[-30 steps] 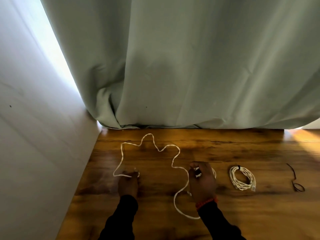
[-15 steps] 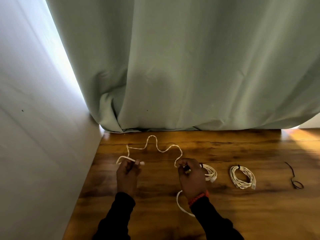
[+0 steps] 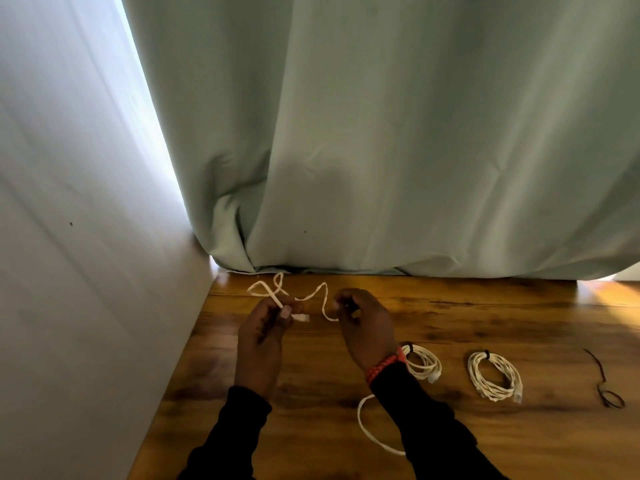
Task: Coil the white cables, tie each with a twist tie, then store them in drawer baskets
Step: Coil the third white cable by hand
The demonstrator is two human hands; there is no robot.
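A loose white cable (image 3: 313, 295) snakes over the wooden table near the curtain. My left hand (image 3: 265, 327) pinches its plug end, which sticks out to the right of my thumb. My right hand (image 3: 363, 323) grips the cable further along; the rest runs under my right arm and shows as a loop (image 3: 369, 431) near the table's front. Two coiled, tied white cables lie to the right: one (image 3: 424, 363) just beside my right wrist, another (image 3: 493, 375) further right. A dark twist tie (image 3: 604, 381) lies at the far right.
The wooden table (image 3: 450, 317) meets a white wall (image 3: 86, 271) on the left and a pale green curtain (image 3: 381, 150) hanging along its back edge. No drawer baskets are in view.
Both hands rose from the table and moved toward the curtain, drawing closer together. The cable's wide loop on the table has shrunk into a small bunch between them.
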